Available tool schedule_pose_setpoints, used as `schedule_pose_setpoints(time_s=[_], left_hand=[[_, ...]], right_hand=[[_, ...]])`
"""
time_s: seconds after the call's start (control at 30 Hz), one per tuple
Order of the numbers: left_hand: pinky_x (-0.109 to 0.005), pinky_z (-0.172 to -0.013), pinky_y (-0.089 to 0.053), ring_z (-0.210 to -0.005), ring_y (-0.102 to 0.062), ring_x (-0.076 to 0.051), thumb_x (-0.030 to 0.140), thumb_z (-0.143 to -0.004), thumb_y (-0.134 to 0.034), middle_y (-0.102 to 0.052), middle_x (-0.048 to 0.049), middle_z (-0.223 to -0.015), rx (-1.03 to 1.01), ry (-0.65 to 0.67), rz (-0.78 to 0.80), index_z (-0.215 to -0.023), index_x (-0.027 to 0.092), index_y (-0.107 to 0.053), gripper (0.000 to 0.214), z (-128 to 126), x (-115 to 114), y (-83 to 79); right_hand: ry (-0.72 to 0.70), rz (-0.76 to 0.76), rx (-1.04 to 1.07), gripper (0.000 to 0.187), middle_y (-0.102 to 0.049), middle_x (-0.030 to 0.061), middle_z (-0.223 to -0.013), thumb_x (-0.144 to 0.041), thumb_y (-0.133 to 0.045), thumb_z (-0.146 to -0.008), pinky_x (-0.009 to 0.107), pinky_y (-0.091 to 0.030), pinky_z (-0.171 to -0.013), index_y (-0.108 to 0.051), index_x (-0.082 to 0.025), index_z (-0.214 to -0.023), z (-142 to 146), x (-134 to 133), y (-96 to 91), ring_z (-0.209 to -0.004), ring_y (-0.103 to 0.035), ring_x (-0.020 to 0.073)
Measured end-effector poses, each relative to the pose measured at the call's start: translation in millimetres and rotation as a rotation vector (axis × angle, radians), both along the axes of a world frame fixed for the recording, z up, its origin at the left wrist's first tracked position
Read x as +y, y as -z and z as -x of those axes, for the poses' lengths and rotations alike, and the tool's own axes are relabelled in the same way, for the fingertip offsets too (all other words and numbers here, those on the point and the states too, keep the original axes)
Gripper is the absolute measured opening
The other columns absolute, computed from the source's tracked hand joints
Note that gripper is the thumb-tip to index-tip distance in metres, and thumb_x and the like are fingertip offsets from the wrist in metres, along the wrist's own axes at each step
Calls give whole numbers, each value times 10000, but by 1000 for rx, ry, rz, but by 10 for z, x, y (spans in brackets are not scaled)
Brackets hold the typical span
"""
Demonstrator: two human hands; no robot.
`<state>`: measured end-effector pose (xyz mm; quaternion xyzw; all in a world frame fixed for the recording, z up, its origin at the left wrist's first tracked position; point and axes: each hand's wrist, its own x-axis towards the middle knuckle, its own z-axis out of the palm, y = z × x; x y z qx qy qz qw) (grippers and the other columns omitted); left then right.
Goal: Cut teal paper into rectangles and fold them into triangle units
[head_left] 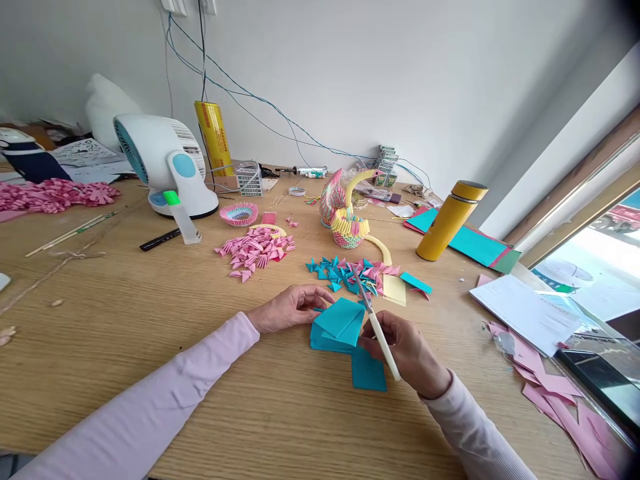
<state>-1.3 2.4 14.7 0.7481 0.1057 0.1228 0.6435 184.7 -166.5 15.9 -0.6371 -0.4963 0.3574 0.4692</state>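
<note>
My left hand rests on the wooden table, fingers curled onto the left edge of a stack of teal paper pieces. My right hand is closed round a white-handled knife whose blade points away over the stack. One more teal piece lies just under the knife hand. Beyond the stack sits a heap of folded teal and pink triangles with a yellow square.
A pile of pink folded triangles, a paper swan model, a yellow flask, a white fan and a glue bottle stand further back. White sheets and pink scraps lie at the right edge.
</note>
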Motion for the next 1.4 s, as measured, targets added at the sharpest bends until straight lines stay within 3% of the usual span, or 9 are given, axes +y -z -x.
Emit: schedule_pose_setpoints(time_s=[0.27,0.57,0.87,1.07,1.23,1.3,1.4], left_hand=[[-275,-755,-462,-813,-615,-148,323,-778,-687,-662,-56,-876,18,-5,45,-1112,141,-577,396,10,25,28],[-232,-692,-445,-725,-574,-118,300,-759,-702,-614,-4,-752,20,-71,-63,-1024,138,-625,320,7,11,35],[-244,-702,-474,-735,-612,-124,289,-741,-721,-661,-20,-787,3,-106,-27,-996,133,-632,312,12,13,55],[-273,-748,-472,-844,-621,-170,350,-812,-631,-679,-77,-950,55,-98,-185,-977,125,-652,280,40,12,-17],[-302,-883,-398,-1125,-527,-233,364,-834,-603,-609,-84,-1208,11,-235,-384,-1118,184,-627,337,18,-133,-168],[-300,-877,-389,-1169,-501,-241,370,-812,-636,-574,-83,-1272,-23,-247,-338,-1221,214,-563,443,-29,-226,-201],[-278,-769,-423,-1117,-540,-248,353,-731,-731,-587,-112,-1239,-48,-228,-147,-1323,213,-448,670,-116,-358,-210]], right_hand=[[-12,-29,-37,136,-548,-28,-637,-239,-668,-726,215,-359,-474,-542,-190,-739,-9,12,71,-535,-451,104],[-4,-6,-128,96,-560,-17,-672,-216,-633,-730,233,-375,-513,-548,-191,-769,-5,31,161,-573,-465,115],[32,-41,168,145,-539,-25,-616,-207,-644,-610,229,-394,-479,-526,-182,-690,38,36,-87,-526,-475,105],[68,-95,254,200,-567,-27,-603,-258,-702,-639,218,-414,-488,-552,-182,-747,-39,-6,-219,-523,-500,102],[78,-168,339,219,-577,-25,-605,-282,-740,-658,220,-434,-498,-582,-185,-773,-38,-28,-261,-527,-525,106],[75,-189,367,222,-583,-22,-618,-286,-749,-667,218,-434,-497,-594,-185,-791,-23,-30,-261,-533,-532,106],[74,-214,393,213,-593,-19,-648,-272,-752,-684,215,-433,-506,-603,-187,-812,1,-31,-252,-551,-548,106]])
